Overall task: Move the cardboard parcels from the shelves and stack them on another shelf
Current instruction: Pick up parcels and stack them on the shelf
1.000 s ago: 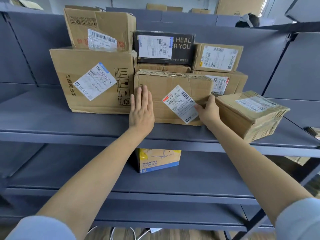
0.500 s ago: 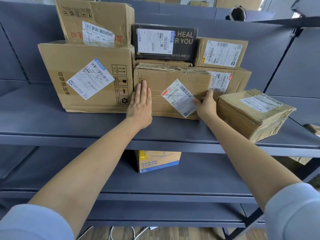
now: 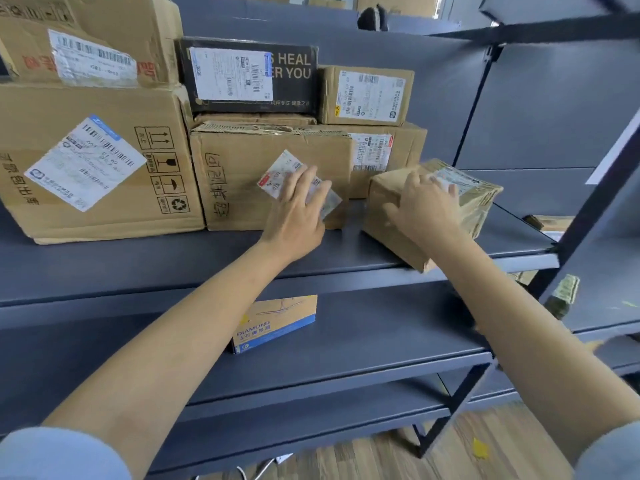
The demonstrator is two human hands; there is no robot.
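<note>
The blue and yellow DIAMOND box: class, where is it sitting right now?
In the head view, the blue and yellow DIAMOND box stands alone on the lower shelf, near the middle, one level below the stacked cardboard parcels and beneath the left forearm.

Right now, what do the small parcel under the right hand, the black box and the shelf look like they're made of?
Small parcel: brown cardboard wrapped in glossy clear tape, judging by the striped sheen on its side.
Black box: probably printed card, matte black with white lettering and a paper label.
Shelf: likely painted sheet metal, smooth blue-grey with a folded front lip.
</note>
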